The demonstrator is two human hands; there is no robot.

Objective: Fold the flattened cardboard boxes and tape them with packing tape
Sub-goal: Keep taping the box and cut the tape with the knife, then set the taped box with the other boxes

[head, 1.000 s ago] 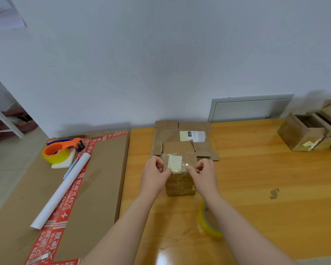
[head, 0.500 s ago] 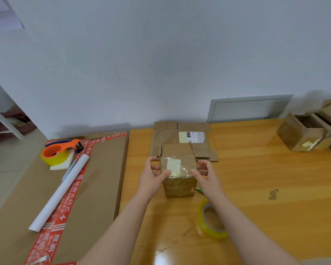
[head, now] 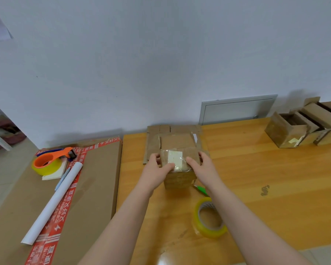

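A small folded cardboard box (head: pixel 178 178) stands on the wooden table (head: pixel 256 178), its top covered with clear tape over a pale label. My left hand (head: pixel 157 169) holds its left side, thumb pressed across the taped top. My right hand (head: pixel 203 165) grips the right side, thumb lying on the top. Flattened cardboard boxes (head: pixel 176 138) lie just behind it. A roll of yellowish packing tape (head: pixel 208 219) lies on the table near my right forearm. A green-handled tool (head: pixel 202 189) peeks out beside the box.
A big flat carton (head: pixel 96 188) with red printed tape lies to the left, carrying an orange tape dispenser (head: pixel 52 161), a white paper roll (head: pixel 52 203) and a pen. Several folded boxes (head: pixel 302 127) stand at the far right. A grey wall panel (head: pixel 237 109) sits behind the table.
My hands left off pinching the tape on the box top and moved to its sides; both thumbs now press down on the taped top.
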